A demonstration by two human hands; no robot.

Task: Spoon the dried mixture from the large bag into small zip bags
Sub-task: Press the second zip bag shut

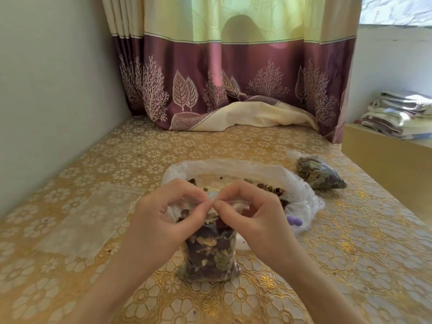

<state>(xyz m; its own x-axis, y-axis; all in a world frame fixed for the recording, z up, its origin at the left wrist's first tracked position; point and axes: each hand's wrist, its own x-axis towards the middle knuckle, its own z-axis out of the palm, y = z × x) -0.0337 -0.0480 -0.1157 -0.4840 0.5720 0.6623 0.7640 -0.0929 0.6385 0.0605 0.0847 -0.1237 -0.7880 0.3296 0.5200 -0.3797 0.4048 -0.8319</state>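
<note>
Left hand: the left hand (163, 216) pinched the top edge of the small zip bag (209, 253), thumb and forefinger curled round the strip at its mouth.
Right hand: the right hand (253, 213) pinched the same top edge from the other side, and the fingertips of the two hands met at the middle of the strip.
Small zip bag: it stood upright on the table (339, 265) between the two wrists, packed with dark purple petals and pale green leaves almost to the top.
Large bag: the large bag (301, 195) lay just behind the hands, its thin white plastic mouth spread wide, with scraps of the dried mixture (268, 187) on its floor.
Spoon: a small purple piece (295, 221) showed at the near right edge of the large bag; whether it was the spoon's handle I could not tell.
Filled bag: another filled bag (319, 174) lay on its side farther back to the right, apart from the large bag.
Empty bags: flat clear empty bags (77, 220) lay on the table to the left.
Table: it wore a gold cloth patterned with flowers.
Behind: a purple and cream curtain (233, 73) hung down onto the far edge, and folded cloths (397, 113) were stacked on a shelf at the right.
</note>
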